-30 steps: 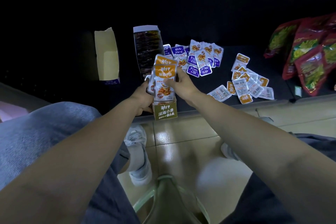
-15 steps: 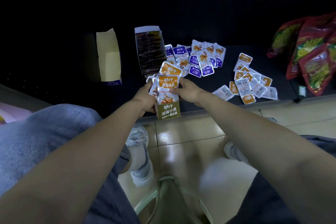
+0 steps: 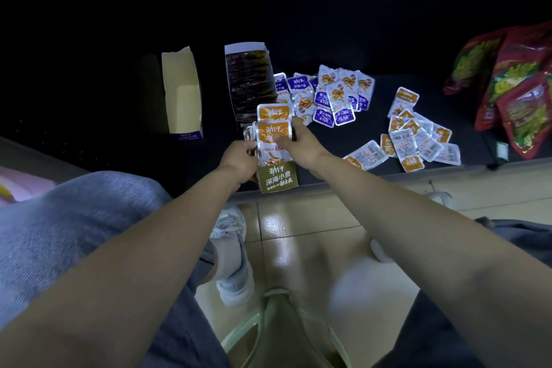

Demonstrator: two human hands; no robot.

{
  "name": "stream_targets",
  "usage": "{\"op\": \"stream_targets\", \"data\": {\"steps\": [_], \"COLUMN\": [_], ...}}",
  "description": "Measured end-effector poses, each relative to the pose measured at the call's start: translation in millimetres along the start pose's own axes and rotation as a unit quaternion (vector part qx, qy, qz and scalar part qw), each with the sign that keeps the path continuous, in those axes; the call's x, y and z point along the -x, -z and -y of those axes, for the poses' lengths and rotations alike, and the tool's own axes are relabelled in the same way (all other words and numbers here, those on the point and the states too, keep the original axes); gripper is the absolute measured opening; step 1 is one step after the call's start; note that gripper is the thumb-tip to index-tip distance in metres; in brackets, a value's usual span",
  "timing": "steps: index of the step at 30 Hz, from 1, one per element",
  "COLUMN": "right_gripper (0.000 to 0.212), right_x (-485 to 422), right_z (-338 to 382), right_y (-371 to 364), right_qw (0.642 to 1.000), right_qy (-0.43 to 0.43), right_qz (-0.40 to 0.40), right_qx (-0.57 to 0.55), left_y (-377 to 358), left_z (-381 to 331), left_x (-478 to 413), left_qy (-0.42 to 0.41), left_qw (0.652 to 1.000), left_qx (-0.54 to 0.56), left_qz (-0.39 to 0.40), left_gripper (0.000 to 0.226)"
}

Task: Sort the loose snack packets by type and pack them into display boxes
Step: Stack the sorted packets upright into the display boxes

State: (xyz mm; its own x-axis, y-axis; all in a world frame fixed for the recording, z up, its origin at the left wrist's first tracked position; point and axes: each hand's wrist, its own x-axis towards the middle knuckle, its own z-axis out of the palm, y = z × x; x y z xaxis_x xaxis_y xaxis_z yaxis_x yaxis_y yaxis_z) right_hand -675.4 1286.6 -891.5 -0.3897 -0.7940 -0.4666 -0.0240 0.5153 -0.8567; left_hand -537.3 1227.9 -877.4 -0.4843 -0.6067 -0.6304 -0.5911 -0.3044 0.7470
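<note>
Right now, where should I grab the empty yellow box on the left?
Probably its near purple end wall, from above: the empty yellow box lies open side up, so a pinch fits over that thin upright wall.

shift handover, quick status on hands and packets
Left hand grips olive display box. Right hand pinches orange packets standing in it. Nothing in the way.

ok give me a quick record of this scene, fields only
left hand: grips olive box
right hand: pinches orange packets standing in that box
loose purple packets: pile behind the hands
loose orange packets: pile to the right
cardboard box: far left, open, looks empty
dark box: filled, beside purple pile
red bags: far right
</note>
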Motion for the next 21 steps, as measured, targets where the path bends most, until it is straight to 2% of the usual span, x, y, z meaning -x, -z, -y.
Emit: {"op": "stream_targets", "data": {"steps": [2,5,7,9,10,13,15,18,21], "right_gripper": [0.027,0.035,0.059,0.088,0.091,0.066,0.060,0.083,0.096], "right_x": [-5.0,-9.5,-6.8,-1.2,-1.2,-2.2,-4.4,-11.7,-23.7], "right_z": [4.0,9.7,9.6,5.0,-0.3,-13.0,-15.4,-4.7,9.0], "right_y": [-0.5,4.6,4.9,2.7,2.4,5.6,8.0,11.2,15.2], "right_qw": [0.999,0.991,0.988,0.993,0.993,0.986,0.988,0.990,0.980], "right_qy": [-0.010,-0.022,-0.009,0.024,0.042,0.057,0.062,0.070,0.041], "right_qz": [0.013,0.051,0.048,0.024,0.013,0.021,0.000,0.003,0.053], "right_qx": [0.040,0.122,0.147,0.116,0.106,0.154,0.144,0.118,0.187], "left_y": [0.6,1.0,1.1,1.9,2.3,2.9,2.2,2.7,2.9], "left_z": [1.2,1.4,1.9,3.2,4.1,4.1,5.2,5.4,3.9], "left_x": [-0.1,-1.0,-2.6,-4.9,-6.0,-5.0,-6.4,-7.8,-6.5], "left_qy": [-0.002,-0.014,-0.025,-0.038,-0.043,-0.039,-0.042,-0.049,-0.042], "left_qw": [1.000,1.000,1.000,0.999,0.999,0.999,0.999,0.999,0.999], "left_qx": [0.005,0.000,0.002,0.009,0.013,0.016,0.007,0.004,0.016], "left_qz": [-0.005,-0.007,-0.009,-0.016,-0.017,-0.011,-0.011,-0.016,-0.008], "left_gripper": [0.033,0.048,0.051,0.059,0.062,0.060,0.062,0.068,0.066]}}
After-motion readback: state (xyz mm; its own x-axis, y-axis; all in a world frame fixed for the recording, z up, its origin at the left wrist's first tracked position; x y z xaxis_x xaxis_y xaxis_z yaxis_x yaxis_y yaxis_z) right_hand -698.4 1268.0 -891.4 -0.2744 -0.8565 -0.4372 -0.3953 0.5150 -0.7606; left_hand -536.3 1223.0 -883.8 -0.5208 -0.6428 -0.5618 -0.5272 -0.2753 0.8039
